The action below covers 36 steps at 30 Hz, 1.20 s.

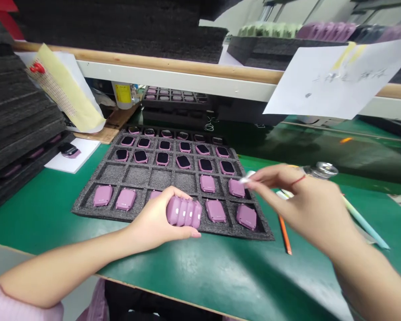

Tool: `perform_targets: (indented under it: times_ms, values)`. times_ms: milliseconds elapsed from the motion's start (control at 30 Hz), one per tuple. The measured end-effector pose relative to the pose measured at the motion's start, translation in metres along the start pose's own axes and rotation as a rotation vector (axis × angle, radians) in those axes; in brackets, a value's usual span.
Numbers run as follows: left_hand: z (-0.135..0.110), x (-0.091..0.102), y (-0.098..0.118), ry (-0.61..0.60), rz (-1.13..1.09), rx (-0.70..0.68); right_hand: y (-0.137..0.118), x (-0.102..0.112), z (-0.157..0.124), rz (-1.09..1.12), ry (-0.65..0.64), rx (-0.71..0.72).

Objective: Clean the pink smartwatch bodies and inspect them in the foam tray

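My left hand [153, 225] is wrapped round a row of several purple smartwatch cases [184, 211] pressed side by side, above the front of a dark foam tray [135, 176]. Between thumb and fingertips, my right hand [307, 203] pinches a small white piece [246, 178], perhaps folded cloth or tissue. Its tip is close to a purple case [236, 187] at the tray's right side; whether they touch I cannot tell. More purple cases [215, 210] lie back side up in the front compartments. Watches with dark screens [162, 158] fill the rows behind. My left hand partly covers another case [155, 194].
An orange pen-like stick [285, 235] and a pale green one [366, 223] lie at the right, near a metal-topped container [325, 170]. Foam trays [16, 102] are stacked at the left. A watch [68, 150] rests on white paper. A wood-edged shelf [173, 64] crosses overhead.
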<state>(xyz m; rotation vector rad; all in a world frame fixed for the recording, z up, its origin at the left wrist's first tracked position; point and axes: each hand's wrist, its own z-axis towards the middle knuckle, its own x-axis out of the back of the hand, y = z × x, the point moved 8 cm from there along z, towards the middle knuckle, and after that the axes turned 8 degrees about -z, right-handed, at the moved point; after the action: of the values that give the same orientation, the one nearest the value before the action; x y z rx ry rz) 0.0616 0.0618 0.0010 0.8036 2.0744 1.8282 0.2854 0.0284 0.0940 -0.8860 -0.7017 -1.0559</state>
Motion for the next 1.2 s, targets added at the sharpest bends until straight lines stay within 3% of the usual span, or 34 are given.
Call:
perform_targets:
  times_ms: [100,200,367,500,633,767,933,1033,1100,1200]
  values:
    - [0.002,-0.001,-0.001,0.001,-0.024,-0.017,-0.085,-0.023,-0.011,0.24,-0.103,0.415]
    - [0.003,0.0,-0.002,0.004,-0.016,-0.01,-0.115,-0.044,-0.013,0.294,-0.202,0.579]
    - [0.003,0.001,-0.001,-0.021,-0.011,0.012,-0.097,-0.045,0.003,0.349,-0.092,0.569]
    - [0.003,0.0,0.001,-0.025,-0.016,-0.003,-0.098,-0.05,-0.001,0.351,-0.165,0.592]
    - [0.003,-0.001,0.0,-0.02,-0.018,0.003,-0.093,-0.042,0.001,0.303,-0.026,0.531]
    - [0.003,-0.003,0.001,-0.047,-0.076,0.002,-0.092,-0.048,0.0,0.435,-0.157,0.561]
    - [0.003,0.001,-0.001,-0.008,-0.022,0.021,-0.083,-0.043,0.007,0.317,-0.025,0.452]
    - [0.003,0.0,-0.001,-0.037,-0.067,0.006,-0.094,-0.048,0.003,0.381,-0.132,0.506]
    - [0.002,0.001,0.0,-0.026,-0.054,-0.002,-0.096,-0.047,0.004,0.304,-0.116,0.513]
    - [0.0,0.003,0.002,-0.008,-0.073,-0.029,-0.07,-0.033,0.014,0.011,0.025,0.395]
